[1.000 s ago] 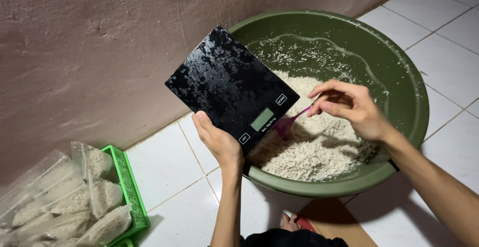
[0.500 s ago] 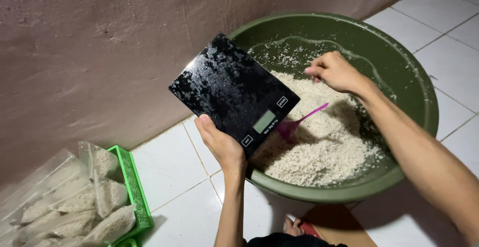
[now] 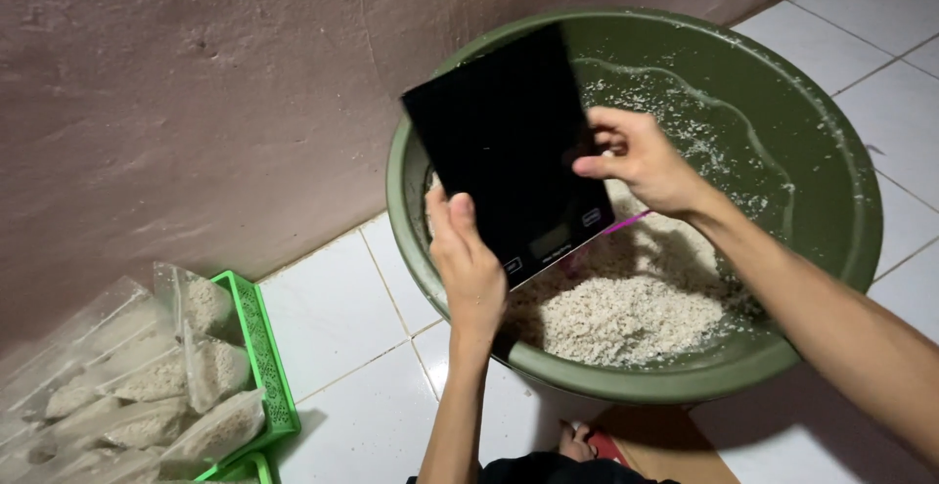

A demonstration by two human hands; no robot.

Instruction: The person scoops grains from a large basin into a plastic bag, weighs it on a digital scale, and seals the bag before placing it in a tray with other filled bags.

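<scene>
Black scale [image 3: 509, 147] between both hands

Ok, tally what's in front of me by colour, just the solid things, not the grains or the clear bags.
Black: 1, the flat scale, held by the left hand and the right hand.
Green: 2, the big basin and the mesh basket.
Pink: 1, a thin handle showing under the scale.
Total: 4.
</scene>
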